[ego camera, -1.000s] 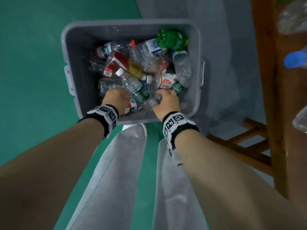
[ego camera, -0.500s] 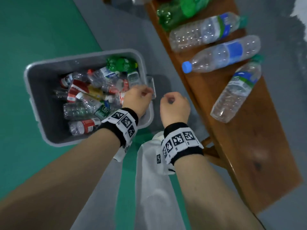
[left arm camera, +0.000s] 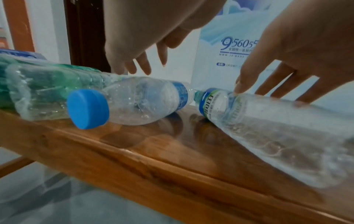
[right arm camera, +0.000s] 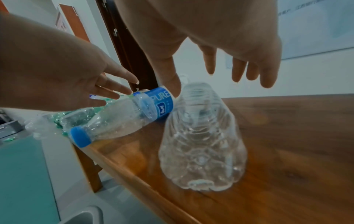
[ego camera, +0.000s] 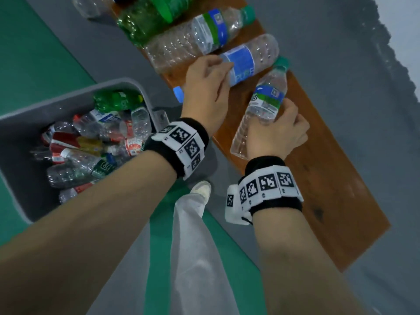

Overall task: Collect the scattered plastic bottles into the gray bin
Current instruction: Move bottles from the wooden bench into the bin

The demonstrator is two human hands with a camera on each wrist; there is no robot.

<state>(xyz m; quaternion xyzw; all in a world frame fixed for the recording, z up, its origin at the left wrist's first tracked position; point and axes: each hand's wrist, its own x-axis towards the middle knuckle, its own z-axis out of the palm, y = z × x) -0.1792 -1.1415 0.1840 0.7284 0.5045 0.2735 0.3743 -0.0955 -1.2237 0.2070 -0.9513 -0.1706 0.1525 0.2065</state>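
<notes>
The gray bin (ego camera: 68, 100) stands on the floor at the left, holding several bottles. To its right, on the wooden bench (ego camera: 329, 201), a clear bottle with a blue cap and blue label (ego camera: 250, 57) (left arm camera: 138, 100) (right arm camera: 122, 119) lies under my left hand (ego camera: 211, 73) (left arm camera: 138, 60). That hand's fingers are spread and straight just above it. My right hand (ego camera: 279, 123) (right arm camera: 220, 68) reaches over a clear green-capped bottle with a blue-green label (ego camera: 266, 98) (left arm camera: 277, 133) (right arm camera: 201, 136). Its fingers are extended and its fingertips touch the bottle without closing round it.
Further along the bench lie a larger clear bottle with a green cap (ego camera: 193, 39) and a green bottle (ego camera: 147, 21). Another clear bottle (ego camera: 91, 5) lies at the top left. My leg (ego camera: 195, 246) and shoe (ego camera: 201, 189) stand between bin and bench.
Both hands have left the bin and swung right to the bench. Half a second ago they were curled fists; now the fingers are spread over two bottles.
</notes>
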